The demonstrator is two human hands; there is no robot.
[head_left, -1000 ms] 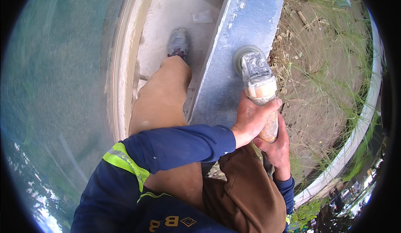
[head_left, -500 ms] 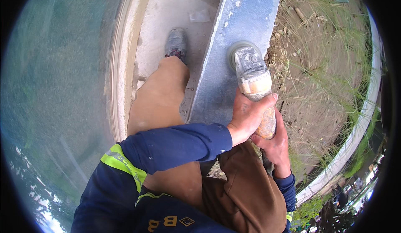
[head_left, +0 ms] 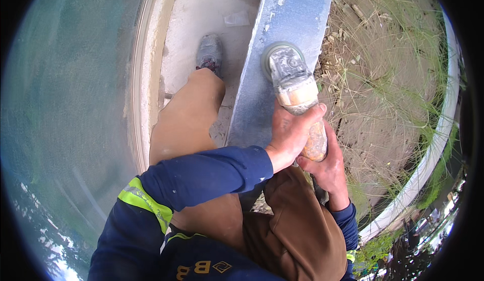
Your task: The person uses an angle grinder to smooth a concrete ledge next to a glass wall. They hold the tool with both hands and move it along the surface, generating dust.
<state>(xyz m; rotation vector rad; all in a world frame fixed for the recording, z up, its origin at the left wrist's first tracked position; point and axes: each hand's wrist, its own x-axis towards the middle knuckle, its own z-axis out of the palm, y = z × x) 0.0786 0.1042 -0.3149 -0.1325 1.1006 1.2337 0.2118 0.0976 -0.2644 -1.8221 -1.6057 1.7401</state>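
Angle grinder [head_left: 294, 87] on dusty grey slab [head_left: 282, 44], outdoors.

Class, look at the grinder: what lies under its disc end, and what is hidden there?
Under the grinder lies a grey slab, dusty and speckled. The disc itself is mostly covered by the grinder's head, so its contact with the slab cannot be seen. Both hands, left and right, cover the handle.

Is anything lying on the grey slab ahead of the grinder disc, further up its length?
Nothing visible does. The grinder sits disc-down on the grey slab, gripped by the left hand and right hand. Ahead of the disc the slab shows only dust and pale chipped patches. Dry stalks lie on the soil beside its right edge.
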